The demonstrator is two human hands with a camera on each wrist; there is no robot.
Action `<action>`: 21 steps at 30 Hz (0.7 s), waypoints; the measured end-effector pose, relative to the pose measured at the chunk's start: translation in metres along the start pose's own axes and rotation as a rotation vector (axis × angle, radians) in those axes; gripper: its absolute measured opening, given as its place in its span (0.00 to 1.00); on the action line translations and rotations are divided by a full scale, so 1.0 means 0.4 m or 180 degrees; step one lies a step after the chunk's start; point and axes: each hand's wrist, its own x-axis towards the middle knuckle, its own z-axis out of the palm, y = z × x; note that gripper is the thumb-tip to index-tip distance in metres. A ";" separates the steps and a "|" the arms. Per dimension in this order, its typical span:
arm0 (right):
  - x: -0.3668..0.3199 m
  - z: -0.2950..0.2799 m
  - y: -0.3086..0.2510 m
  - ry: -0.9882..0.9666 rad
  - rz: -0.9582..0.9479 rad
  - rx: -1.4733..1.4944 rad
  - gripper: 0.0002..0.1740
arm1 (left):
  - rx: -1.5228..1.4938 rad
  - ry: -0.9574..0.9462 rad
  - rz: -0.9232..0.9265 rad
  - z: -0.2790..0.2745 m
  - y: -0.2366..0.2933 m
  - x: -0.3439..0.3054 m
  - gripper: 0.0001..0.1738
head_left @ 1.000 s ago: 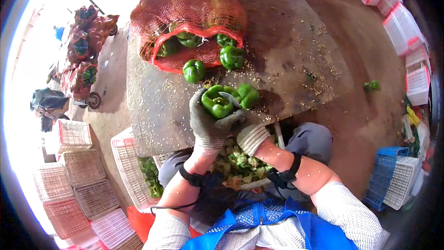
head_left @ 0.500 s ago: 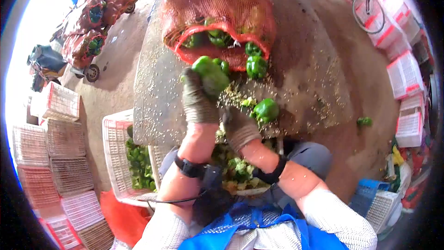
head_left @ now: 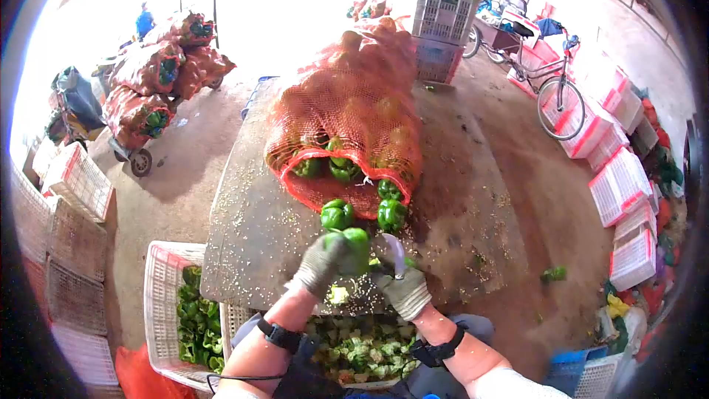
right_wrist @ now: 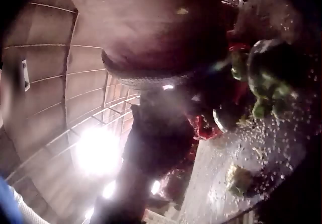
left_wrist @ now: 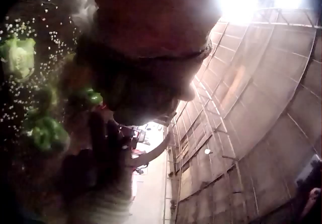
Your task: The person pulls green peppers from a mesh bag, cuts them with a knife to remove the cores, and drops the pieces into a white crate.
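Observation:
In the head view my gloved left hand [head_left: 322,261] holds a green bell pepper [head_left: 357,250] just above the table. Beside it, my gloved right hand [head_left: 405,292] grips a knife, its curved blade [head_left: 396,253] pointing up and away from the pepper. Another green pepper [head_left: 410,262] is partly hidden behind the right hand. A pale green cut piece [head_left: 338,295] lies close to the near edge. Two whole peppers, one on the left [head_left: 337,214] and one on the right [head_left: 391,215], sit at the mouth of a red mesh sack [head_left: 347,111]. Both wrist views are dark.
Pale seeds dot the table [head_left: 244,244]. Below its near edge is a container of pepper scraps [head_left: 362,351]; left of that stands a white crate [head_left: 164,310] holding green peppers. Stacked crates [head_left: 624,188] and a bicycle [head_left: 559,96] are at right, a loaded cart [head_left: 140,162] at left.
The knife has come away from the pepper it touched a second ago, and its blade now points up. My left hand lifted a pepper toward the sack, then lowered it. The head view has tilted up.

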 end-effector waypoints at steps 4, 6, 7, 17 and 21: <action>0.026 -0.010 0.016 -0.0114 -0.0716 0.0316 0.44 | 0.0701 0.0067 -0.0249 0.105 0.031 -0.068 0.25; 0.012 -0.045 -0.017 -0.0444 -0.0290 0.0638 0.44 | 0.1062 -0.0081 -0.0219 0.129 0.042 -0.076 0.28; 0.020 -0.050 0.002 -0.0552 -0.0430 0.0487 0.43 | 0.1331 -0.0193 -0.0220 0.139 0.041 -0.078 0.33; -0.027 -0.075 0.096 -0.0876 -0.0254 0.0793 0.41 | 0.1666 -0.0735 -0.0676 0.130 0.023 -0.078 0.47; -0.024 -0.115 0.076 -0.1120 -0.0164 0.1333 0.40 | 0.1905 -0.1029 -0.1176 0.089 0.044 -0.062 0.49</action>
